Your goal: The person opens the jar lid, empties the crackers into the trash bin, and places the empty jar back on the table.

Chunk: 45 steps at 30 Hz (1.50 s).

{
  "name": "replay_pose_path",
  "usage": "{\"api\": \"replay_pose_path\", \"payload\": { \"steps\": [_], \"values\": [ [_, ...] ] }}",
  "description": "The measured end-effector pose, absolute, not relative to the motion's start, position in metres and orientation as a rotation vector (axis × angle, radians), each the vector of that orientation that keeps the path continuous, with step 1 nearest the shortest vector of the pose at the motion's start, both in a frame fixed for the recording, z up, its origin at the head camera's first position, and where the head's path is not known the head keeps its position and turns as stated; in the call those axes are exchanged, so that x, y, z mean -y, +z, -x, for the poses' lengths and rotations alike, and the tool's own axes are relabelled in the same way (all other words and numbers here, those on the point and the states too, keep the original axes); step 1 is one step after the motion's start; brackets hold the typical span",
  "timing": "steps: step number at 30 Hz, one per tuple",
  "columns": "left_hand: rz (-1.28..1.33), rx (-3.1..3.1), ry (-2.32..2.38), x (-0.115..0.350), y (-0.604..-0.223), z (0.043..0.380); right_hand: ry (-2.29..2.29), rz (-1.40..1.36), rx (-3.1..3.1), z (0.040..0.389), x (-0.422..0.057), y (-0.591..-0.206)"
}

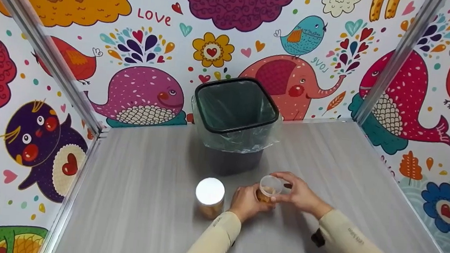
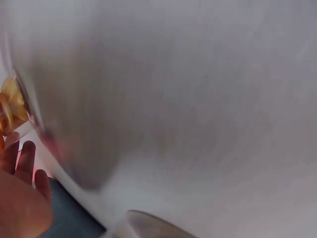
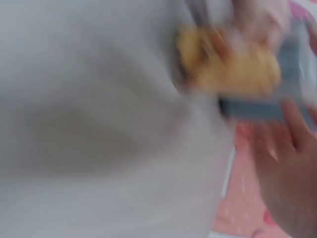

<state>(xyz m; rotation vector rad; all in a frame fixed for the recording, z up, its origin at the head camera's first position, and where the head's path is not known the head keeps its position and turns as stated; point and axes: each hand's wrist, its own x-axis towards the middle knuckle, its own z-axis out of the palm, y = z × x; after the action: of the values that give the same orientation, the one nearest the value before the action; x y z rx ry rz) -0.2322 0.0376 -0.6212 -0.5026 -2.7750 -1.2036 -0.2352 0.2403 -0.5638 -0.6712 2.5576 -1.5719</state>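
Observation:
A clear plastic jar (image 1: 271, 184) with no lid on stands between both hands, with golden snack pieces (image 3: 228, 62) low inside. My left hand (image 1: 247, 202) is curled round its lower left side. At the upper right, my right hand (image 1: 300, 193) grips near the rim with thumb and fingers spread apart. In the left wrist view, part of a hand (image 2: 22, 193) and some golden pieces (image 2: 12, 104) show at the left edge. The right wrist view is blurred, so exact finger contact is hard to see there.
A second jar with a white lid (image 1: 210, 191) stands left of my left hand. Behind the hands is a dark bin (image 1: 234, 162) lined with a clear bag. The grey tabletop (image 1: 141, 200) is bounded by printed cartoon walls.

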Motion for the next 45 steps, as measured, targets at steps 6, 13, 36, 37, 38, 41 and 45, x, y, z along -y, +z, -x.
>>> {"api": "replay_pose_path", "payload": {
  "steps": [6,13,36,37,38,41,45],
  "values": [
    [0.502,2.8,-1.242,-0.038,-0.618,0.233,-1.423,0.764,-2.349,0.253,-0.254,-0.55],
    [0.491,2.815,-1.205,-0.036,-0.619,0.233,-1.663,0.567,-2.625,0.222,-0.236,-0.567],
    [0.496,2.843,-1.203,-0.036,-0.615,0.233,-1.33,0.813,-2.609,0.23,-0.246,-0.542],
    [0.492,2.847,-1.201,-0.036,-0.615,0.233,-1.287,0.822,-2.561,0.234,-0.249,-0.537],
    [0.49,2.85,-1.196,-0.036,-0.615,0.233,-1.255,0.821,-2.52,0.237,-0.251,-0.534],
    [0.489,2.848,-1.19,-0.035,-0.615,0.232,-1.221,0.79,-2.451,0.242,-0.254,-0.534],
    [0.487,2.843,-1.198,-0.035,-0.616,0.23,-1.386,0.694,-2.479,0.237,-0.254,-0.548]
  ]
}}
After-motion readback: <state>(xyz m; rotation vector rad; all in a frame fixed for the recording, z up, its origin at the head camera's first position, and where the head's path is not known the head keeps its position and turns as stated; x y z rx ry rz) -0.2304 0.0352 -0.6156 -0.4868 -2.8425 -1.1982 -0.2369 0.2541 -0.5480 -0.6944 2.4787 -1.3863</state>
